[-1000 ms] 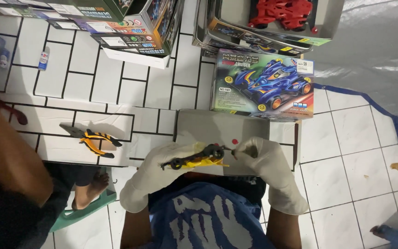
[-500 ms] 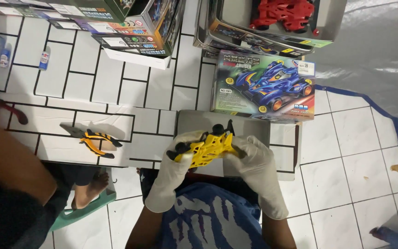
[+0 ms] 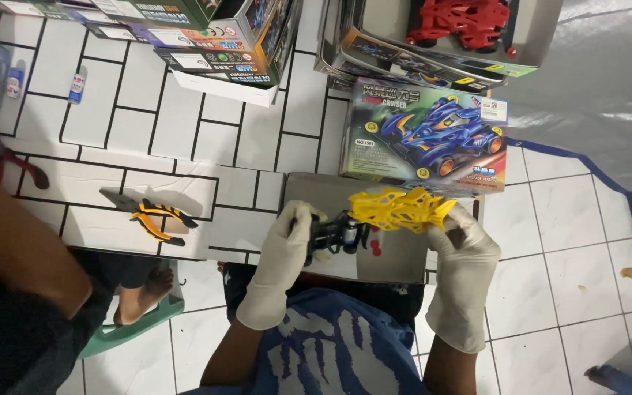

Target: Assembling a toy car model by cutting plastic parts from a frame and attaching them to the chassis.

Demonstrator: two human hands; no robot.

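Where the tiled table meets a grey tray [image 3: 396, 260], a flat rectangular toy-car box [image 3: 426, 139], blue racer pictured, lies just beyond; stacked boxes [image 3: 206, 36] at top. Left hand [image 3: 283, 256], gloved, fingers closed around black chassis [image 3: 334, 235], long axis left-right. Right hand [image 3: 466, 256] pinches yellow body shell [image 3: 400, 208], nose pointing right, just above chassis

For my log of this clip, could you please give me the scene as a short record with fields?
Left hand: gloved, holds black chassis
Right hand: gloved, holds yellow shell, lifted off the chassis
Under hands: grey tray
Behind: car box
Left of tray: pliers on tiled table
Far left: another person's arm
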